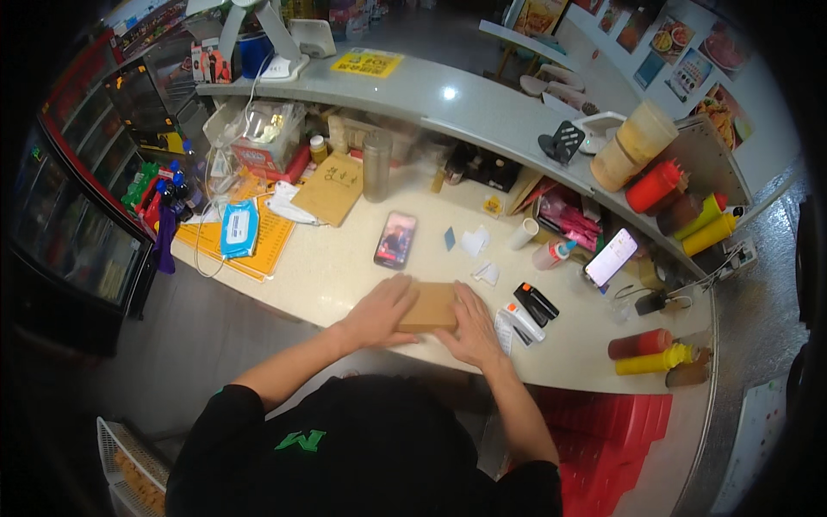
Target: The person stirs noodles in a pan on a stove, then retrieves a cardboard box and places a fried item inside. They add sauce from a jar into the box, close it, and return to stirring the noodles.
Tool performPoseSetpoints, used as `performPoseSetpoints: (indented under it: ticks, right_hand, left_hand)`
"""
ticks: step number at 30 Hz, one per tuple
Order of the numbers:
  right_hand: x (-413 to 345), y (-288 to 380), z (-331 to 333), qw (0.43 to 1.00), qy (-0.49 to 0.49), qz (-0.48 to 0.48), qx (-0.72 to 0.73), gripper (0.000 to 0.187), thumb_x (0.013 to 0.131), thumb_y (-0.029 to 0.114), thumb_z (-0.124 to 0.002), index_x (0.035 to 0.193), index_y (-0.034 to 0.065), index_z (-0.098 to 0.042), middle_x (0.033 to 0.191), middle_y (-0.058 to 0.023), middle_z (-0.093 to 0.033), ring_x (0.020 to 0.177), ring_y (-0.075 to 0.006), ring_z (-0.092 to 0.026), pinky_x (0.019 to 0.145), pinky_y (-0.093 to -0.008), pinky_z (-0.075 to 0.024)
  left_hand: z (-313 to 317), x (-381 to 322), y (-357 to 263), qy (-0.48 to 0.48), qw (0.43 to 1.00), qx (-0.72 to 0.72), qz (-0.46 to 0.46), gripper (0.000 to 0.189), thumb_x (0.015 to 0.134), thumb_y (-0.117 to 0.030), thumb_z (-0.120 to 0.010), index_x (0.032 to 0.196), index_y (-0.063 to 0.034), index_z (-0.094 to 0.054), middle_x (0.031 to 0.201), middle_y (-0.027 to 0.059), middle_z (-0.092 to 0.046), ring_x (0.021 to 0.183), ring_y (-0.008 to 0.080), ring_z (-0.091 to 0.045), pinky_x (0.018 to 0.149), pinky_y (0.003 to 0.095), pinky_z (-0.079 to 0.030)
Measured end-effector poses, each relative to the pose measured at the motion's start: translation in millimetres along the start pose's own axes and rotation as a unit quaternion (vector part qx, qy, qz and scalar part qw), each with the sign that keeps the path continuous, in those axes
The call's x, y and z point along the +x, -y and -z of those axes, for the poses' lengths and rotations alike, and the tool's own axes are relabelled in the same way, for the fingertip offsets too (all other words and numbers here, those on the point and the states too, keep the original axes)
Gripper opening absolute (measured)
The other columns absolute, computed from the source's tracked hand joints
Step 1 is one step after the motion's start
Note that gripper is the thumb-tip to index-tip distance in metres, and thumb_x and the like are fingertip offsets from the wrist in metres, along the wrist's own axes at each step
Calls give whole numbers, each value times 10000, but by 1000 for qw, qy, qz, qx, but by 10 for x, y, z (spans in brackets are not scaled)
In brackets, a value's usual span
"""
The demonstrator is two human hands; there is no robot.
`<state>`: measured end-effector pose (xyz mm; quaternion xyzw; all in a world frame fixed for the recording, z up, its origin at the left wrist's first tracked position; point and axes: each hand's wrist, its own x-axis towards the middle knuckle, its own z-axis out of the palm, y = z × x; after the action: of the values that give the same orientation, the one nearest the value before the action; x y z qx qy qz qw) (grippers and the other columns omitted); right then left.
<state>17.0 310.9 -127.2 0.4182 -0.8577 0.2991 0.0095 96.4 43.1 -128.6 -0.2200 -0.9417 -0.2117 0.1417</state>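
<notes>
At the counter's front edge a small brown cardboard box (428, 307), or a neat stack of brown card, rests flat. My left hand (384, 311) lies along its left side, fingers over the upper left corner and thumb at the bottom edge. On the opposite side my right hand (473, 326) grips it, fingers along the right edge. Just beyond the box lies a smartphone (395, 240) with its screen lit. A white stapler (522, 321) and a black stapler (537, 304) lie right of my right hand, beside a printed paper slip (503, 331).
Left are a blue wet-wipes pack (240, 228), a brown notebook (328, 188) and a clear cup stack (377, 166). Right stand a glue bottle (554, 254), a propped phone (610, 258) and sauce bottles (654, 360). A raised shelf (478, 106) bounds the back; red crates (601, 439) stand below right.
</notes>
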Motion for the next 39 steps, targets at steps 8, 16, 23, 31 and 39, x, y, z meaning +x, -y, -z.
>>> performPoseSetpoints:
  ticks: [8, 16, 23, 31, 39]
  right_hand:
    - [197, -37, 143, 994, 88, 61, -2, 562, 880, 233, -770, 1348, -21, -593, 1503, -244, -488, 1418, -461, -437, 1216, -512, -353]
    - [218, -128, 151, 992, 104, 59, -28, 558, 926, 248, -731, 1412, 24, -574, 1550, -229, -451, 1462, -421, -414, 1199, -476, -388]
    - [181, -201, 45, 992, 100, 75, -27, 567, 937, 250, -739, 1420, 20, -549, 1577, -253, -409, 1467, -457, -397, 1199, -488, -390]
    - [57, 24, -17, 988, 105, 73, -90, 643, 920, 260, -737, 1455, -22, -520, 1583, -266, -402, 1522, -446, -311, 1257, -544, -265]
    - [1034, -599, 457, 987, 21, -53, -149, 195, 912, 222, -718, 861, 34, -717, 916, -210, -727, 874, -395, -694, 786, -506, -555]
  left_hand:
    - [74, 78, 133, 40, 998, -35, -21, 797, 885, -364, -789, 1483, 22, -431, 1470, 285, -468, 1374, 461, -467, 1175, 490, -399]
    - [93, 79, 133, 64, 998, -23, -10, 771, 925, -385, -746, 1505, 10, -425, 1520, 290, -440, 1438, 459, -420, 1202, 484, -386]
    - [19, 61, 7, 32, 999, 3, 9, 807, 885, -366, -774, 1488, 40, -423, 1491, 317, -455, 1426, 487, -415, 1205, 517, -356]
    - [-259, 107, -388, 106, 964, 214, 113, 883, 946, -541, -650, 1579, 3, -360, 1581, 353, -366, 1495, 504, -334, 1228, 576, -294]
    - [-32, 245, -390, 129, 978, 125, 104, 914, 965, -644, -571, 1610, -42, -331, 1636, 330, -293, 1540, 488, -261, 1245, 602, -235]
